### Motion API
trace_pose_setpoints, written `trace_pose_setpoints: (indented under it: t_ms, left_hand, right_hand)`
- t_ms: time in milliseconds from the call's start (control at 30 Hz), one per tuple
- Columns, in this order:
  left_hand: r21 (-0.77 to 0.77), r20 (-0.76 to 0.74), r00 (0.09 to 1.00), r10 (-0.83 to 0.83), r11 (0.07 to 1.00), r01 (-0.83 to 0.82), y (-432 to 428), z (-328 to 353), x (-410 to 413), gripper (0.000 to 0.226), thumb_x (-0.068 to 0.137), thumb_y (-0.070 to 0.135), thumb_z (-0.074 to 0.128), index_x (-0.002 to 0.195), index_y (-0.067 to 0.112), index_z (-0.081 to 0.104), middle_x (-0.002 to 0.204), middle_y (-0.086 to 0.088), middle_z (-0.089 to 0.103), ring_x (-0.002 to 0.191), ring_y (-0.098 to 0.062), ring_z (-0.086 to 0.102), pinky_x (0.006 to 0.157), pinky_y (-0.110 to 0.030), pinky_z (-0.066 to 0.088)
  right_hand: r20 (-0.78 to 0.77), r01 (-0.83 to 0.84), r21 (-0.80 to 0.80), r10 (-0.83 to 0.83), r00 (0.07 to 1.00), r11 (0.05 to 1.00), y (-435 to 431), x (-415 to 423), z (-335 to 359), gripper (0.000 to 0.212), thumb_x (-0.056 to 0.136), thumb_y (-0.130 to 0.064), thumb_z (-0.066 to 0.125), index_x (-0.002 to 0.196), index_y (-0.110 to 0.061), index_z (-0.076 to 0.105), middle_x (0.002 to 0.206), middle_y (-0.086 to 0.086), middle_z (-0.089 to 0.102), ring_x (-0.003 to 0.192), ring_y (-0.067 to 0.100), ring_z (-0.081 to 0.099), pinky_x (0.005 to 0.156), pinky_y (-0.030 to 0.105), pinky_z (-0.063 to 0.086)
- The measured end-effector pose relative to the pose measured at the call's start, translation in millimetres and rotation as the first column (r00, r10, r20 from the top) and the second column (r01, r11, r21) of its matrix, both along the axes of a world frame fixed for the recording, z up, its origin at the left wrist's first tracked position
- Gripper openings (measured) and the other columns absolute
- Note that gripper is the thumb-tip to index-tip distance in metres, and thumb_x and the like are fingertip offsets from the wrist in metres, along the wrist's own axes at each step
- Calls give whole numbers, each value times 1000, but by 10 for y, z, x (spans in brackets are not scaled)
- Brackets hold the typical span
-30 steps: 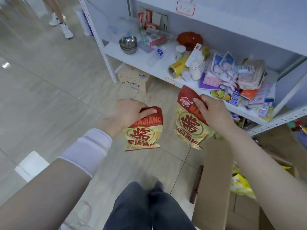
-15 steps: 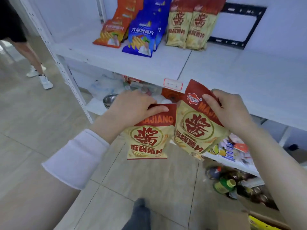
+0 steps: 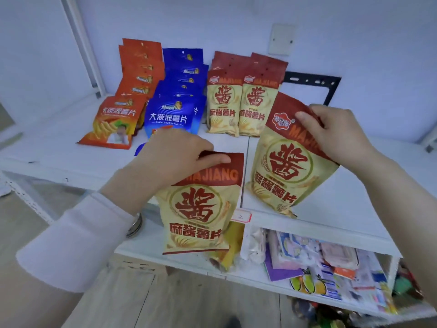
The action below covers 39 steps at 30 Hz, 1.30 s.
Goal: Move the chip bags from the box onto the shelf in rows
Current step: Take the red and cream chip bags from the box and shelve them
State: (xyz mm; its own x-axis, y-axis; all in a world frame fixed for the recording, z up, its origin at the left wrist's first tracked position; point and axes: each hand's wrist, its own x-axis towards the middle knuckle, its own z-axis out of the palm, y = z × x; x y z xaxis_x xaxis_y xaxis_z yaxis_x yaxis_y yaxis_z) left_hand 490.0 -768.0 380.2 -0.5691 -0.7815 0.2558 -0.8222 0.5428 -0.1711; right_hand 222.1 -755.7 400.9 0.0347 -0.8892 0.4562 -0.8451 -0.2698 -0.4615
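Your left hand [image 3: 175, 157] grips 1 chip bag [image 3: 196, 209] at the shelf [image 3: 343, 200] front edge, and your right hand [image 3: 338, 136] grips the 2nd bag [image 3: 286, 166] over it.

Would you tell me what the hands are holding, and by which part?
Left hand pinches the lower chip bag, right hand the upper chip bag, both by the red top.
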Motion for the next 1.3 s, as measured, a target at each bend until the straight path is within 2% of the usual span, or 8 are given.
trace_pose_setpoints:
  t_ms: [267,400,500,700,900,1000,1133,1300]
  left_hand:
    - [2,-71,997,-41,999,41,-936,369,-286,54,56,75,0,71,37,34,69,9,54,68,-12,53,60,-29,47]
    - [-41,-96,992,-77,996,74,-1493,429,-466,45,63,76,4,60,38,28,61,12,48,58,-9,48,54,-27,42]
    - [-99,-221,960,-173,983,155,-1870,359,-503,37,78,76,15,61,45,26,51,19,36,46,0,37,46,-21,26]
    - [-79,-233,954,-191,981,177,-2540,253,-671,49,78,76,20,64,39,50,50,13,45,45,0,39,45,-19,20]
    - [9,-146,978,-148,988,151,-3246,118,-938,92,64,84,7,92,21,67,76,4,64,67,-12,57,60,-30,46]
    - [24,-146,973,-180,982,186,-3578,106,-1038,84,66,79,10,97,25,67,81,6,65,71,-12,57,60,-27,43]
    - [-19,-84,978,-191,982,190,-4005,1,-1149,55,82,67,24,79,21,55,69,10,50,66,-11,50,50,-22,32]
    - [-89,-81,971,-226,972,219,-4343,-289,-1183,45,90,57,36,89,16,53,78,2,58,72,-18,60,56,-28,42]
  right_hand:
    - [-1,-75,-28,75,997,997,-1239,-366,82,32,95,-35,46,64,-26,47,60,-10,53,51,-2,50,49,7,36]
    - [-24,-160,11,160,987,987,-1894,-542,92,34,94,-36,45,80,-8,58,69,-6,60,61,6,55,51,9,39]
    - [-24,-243,49,245,969,969,-2321,-626,60,31,93,-34,47,70,-16,56,68,-7,59,60,4,55,53,9,39]
    - [-51,-292,108,298,953,950,-3003,-708,-114,31,93,-29,50,66,-15,51,61,-11,53,55,-10,52,53,6,37]
    - [-177,-177,10,175,968,984,-3419,-837,-162,39,89,-35,56,56,-32,34,51,-15,41,50,-3,47,47,13,31]
    - [-291,-140,-60,117,949,988,-3558,-836,-188,43,88,-36,58,56,-26,31,50,-15,33,47,6,35,46,18,25]
    - [-315,-121,-103,83,946,987,-3722,-821,-281,42,87,-37,59,61,-18,32,53,-16,29,54,16,36,46,25,23]
    - [-300,-83,-126,42,953,989,-3880,-836,-496,41,87,-36,60,63,-19,32,54,-18,27,57,16,37,53,27,27]
